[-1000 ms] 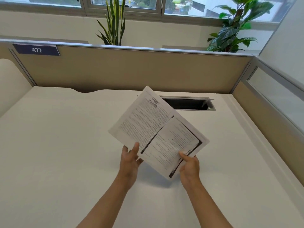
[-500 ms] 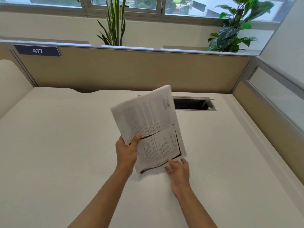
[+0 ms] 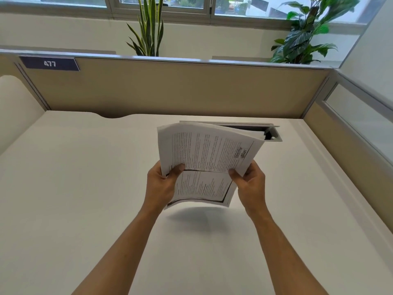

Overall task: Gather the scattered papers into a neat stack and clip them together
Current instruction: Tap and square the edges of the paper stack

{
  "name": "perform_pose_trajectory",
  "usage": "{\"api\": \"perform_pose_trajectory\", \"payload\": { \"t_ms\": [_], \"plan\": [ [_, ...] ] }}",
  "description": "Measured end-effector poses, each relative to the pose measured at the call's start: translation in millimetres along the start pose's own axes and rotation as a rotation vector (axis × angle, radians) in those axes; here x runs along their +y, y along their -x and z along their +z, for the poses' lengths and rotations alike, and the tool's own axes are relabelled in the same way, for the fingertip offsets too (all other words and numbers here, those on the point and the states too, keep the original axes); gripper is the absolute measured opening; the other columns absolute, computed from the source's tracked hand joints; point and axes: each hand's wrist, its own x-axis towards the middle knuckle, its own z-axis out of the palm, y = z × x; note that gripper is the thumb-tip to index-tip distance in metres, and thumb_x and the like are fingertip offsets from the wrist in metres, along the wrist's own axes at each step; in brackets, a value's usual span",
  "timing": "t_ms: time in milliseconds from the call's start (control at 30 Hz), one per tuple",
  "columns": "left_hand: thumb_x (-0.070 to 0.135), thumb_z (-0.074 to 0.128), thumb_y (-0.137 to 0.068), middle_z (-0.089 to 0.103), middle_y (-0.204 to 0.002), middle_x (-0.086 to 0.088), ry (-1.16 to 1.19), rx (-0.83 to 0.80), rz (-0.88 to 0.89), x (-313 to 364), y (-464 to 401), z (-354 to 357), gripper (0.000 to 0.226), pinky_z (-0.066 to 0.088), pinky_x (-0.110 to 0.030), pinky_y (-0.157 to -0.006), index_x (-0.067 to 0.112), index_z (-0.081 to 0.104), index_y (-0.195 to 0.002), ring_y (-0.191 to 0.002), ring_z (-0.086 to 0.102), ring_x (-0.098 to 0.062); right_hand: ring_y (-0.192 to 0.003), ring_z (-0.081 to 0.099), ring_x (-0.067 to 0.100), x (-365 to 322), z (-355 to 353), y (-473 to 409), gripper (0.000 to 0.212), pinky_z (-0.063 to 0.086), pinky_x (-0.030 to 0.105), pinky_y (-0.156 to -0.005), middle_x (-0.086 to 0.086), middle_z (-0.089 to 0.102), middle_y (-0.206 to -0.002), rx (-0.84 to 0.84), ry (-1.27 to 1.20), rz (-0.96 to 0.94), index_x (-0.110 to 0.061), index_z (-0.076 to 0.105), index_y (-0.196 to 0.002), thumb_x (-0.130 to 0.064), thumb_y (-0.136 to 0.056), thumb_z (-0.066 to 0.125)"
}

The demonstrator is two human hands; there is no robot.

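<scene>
My left hand [image 3: 160, 186] and right hand [image 3: 251, 184] pinch the papers [image 3: 208, 154] from nine and three o'clock, seemingly clear above the desk [image 3: 74, 188].

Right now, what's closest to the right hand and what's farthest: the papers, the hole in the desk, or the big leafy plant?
1. Papers: held in the right hand.
2. Desk hole: just behind.
3. Leafy plant: far back by the window.
</scene>
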Motion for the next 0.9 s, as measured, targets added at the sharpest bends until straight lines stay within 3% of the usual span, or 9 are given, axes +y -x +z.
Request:
{"api": "perform_pose_trajectory", "payload": {
  "t_ms": [133,267,467,633,767,900],
  "plan": [
    [0.008,0.064,-0.092,0.065,-0.104,0.004,-0.021,0.015,0.030,-1,-3,2,0.028,0.057,-0.017,-0.064,0.032,0.057,-0.104,-0.092,0.068,-0.012,-0.095,0.066,0.005,4,4,4,0.033,0.057,0.017,-0.071,-0.008,0.064,-0.108,0.040,-0.006,-0.023,-0.026,0.053,-0.105,0.002,-0.090,0.060],
    [0.011,0.073,-0.085,0.058,-0.107,0.011,-0.068,0.095,-0.007,-10,3,2,0.046,0.053,-0.009,-0.062,0.041,0.044,-0.104,-0.099,0.061,-0.010,-0.100,0.063,0.011,18,4,12,0.040,0.057,0.018,-0.074,-0.006,0.062,-0.108,0.008,0.063,0.011,-0.033,0.048,-0.102,0.001,-0.087,0.064],
    [0.002,0.065,-0.089,0.058,-0.104,0.006,-0.024,0.127,-0.007,-21,8,6,0.033,0.055,-0.011,-0.066,0.021,0.047,-0.108,-0.100,0.061,-0.017,-0.102,0.062,0.008,30,8,13,0.039,0.056,0.017,-0.069,-0.005,0.061,-0.111,0.028,-0.006,0.064,-0.034,0.050,-0.104,0.002,-0.091,0.058],
    [0.011,0.059,-0.094,0.059,-0.106,0.006,-0.033,0.124,-0.033,-24,9,9,0.026,0.056,-0.013,-0.062,0.033,0.049,-0.101,-0.098,0.063,-0.019,-0.097,0.062,0.001,34,15,13,0.030,0.056,0.019,-0.069,-0.003,0.060,-0.112,0.044,-0.006,0.066,-0.031,0.048,-0.102,-0.002,-0.095,0.050],
    [0.007,0.054,-0.097,0.060,-0.102,0.006,-0.091,0.103,-0.057,-22,3,9,0.017,0.055,-0.014,-0.057,0.022,0.048,-0.102,-0.089,0.066,-0.011,-0.092,0.065,0.000,33,11,9,0.027,0.057,0.019,-0.067,-0.006,0.062,-0.107,0.047,0.070,0.033,-0.030,0.048,-0.102,-0.004,-0.095,0.051],
    [0.013,0.055,-0.097,0.062,-0.106,0.005,-0.154,-0.005,-0.223,-27,-5,9,0.019,0.057,-0.022,-0.061,0.018,0.049,-0.114,-0.090,0.068,-0.014,-0.091,0.065,0.005,39,-2,0,0.030,0.057,0.018,-0.064,-0.013,0.059,-0.108,0.013,0.178,0.127,-0.023,0.046,-0.119,-0.005,-0.094,0.050]
  ]
}}
